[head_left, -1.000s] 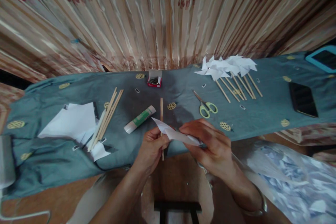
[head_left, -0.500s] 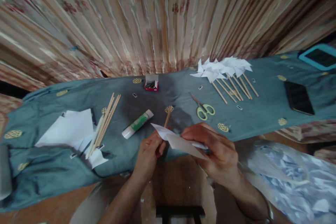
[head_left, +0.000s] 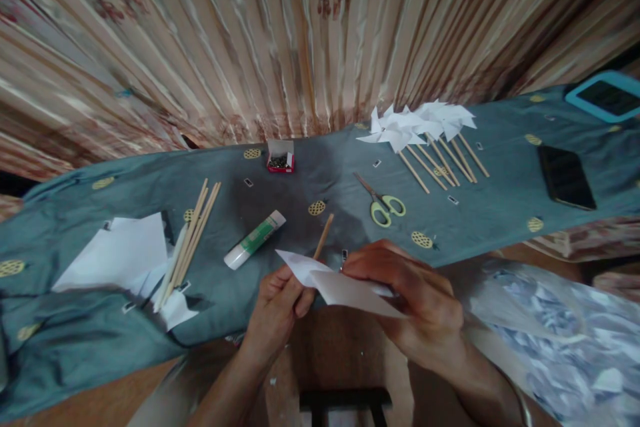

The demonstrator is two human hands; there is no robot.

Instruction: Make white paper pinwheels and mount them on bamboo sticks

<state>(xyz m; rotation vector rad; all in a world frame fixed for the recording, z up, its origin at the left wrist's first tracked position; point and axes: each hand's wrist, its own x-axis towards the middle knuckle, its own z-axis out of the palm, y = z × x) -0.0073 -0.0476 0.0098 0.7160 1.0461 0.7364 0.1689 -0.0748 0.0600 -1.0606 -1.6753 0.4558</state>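
Note:
My left hand [head_left: 280,300] is closed around a thin wooden stick [head_left: 324,236], whose upper end sticks out above the paper. My right hand [head_left: 413,287] has its fingers closed on a folded white paper pinwheel [head_left: 333,285], held against the stick. A small shiny bit shows near the right fingertips, too small to name. Beyond my hands lie green-handled scissors [head_left: 383,205] and a glue stick [head_left: 255,240]. Farther back stands a small open red box of pins or tacks [head_left: 281,161].
Finished paper pinwheels on sticks [head_left: 400,127] lie at the back right. Loose wooden sticks [head_left: 195,237] and white paper sheets [head_left: 120,250] are at left. A black phone [head_left: 567,177] and a blue-framed device [head_left: 605,97] rest far right. A plastic bag of paper pieces [head_left: 565,340] sits below.
The camera view has shifted slightly. The stick leans more to the right, and the paper has tilted a little in my hands. Both hands keep their hold.

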